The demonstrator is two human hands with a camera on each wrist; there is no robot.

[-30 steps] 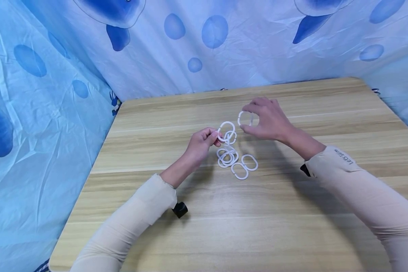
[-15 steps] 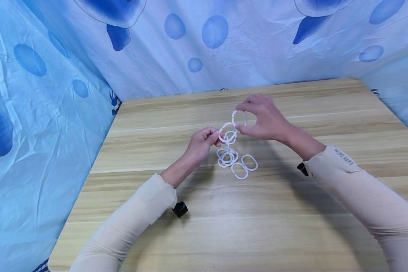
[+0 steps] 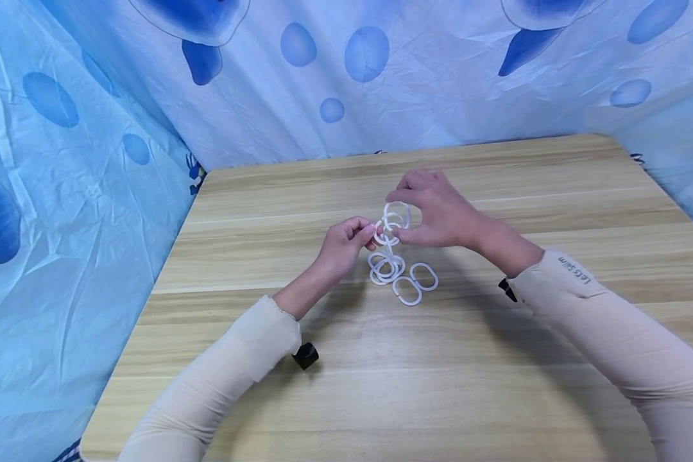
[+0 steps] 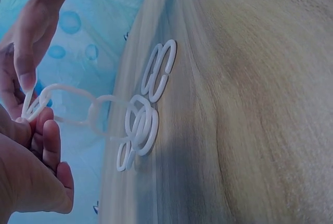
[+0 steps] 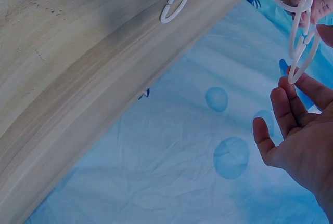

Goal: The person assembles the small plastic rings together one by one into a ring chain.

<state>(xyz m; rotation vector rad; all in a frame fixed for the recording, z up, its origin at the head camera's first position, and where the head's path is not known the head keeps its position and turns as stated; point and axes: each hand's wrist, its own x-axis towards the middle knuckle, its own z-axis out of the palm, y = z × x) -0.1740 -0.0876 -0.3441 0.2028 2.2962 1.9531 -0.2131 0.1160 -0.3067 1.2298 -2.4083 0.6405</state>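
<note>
White oval plastic C-links with small gaps are at both hands. My left hand (image 3: 343, 244) pinches the top link of a short chain (image 4: 78, 90) between thumb and fingers. From there the chain hangs down to a small heap of links (image 4: 154, 130) on the table. My right hand (image 3: 439, 215) holds a separate link (image 5: 292, 78) by its edges between thumb and fingertips. That link meets the left hand's link, overlapping it in the head view; whether it is hooked through cannot be made out. The fingertips of both hands are close together.
Two loose links, a nearer one (image 3: 409, 304) and one beside it (image 3: 436, 277), lie flat right of the heap on the wood-grain table (image 3: 439, 385). A blue patterned curtain (image 3: 237, 109) hangs behind the table and along its left side.
My right hand has moved left and slightly down with its link, from apart to meeting the left hand's link. The left hand has hardly moved, and the loose links lie as before.
</note>
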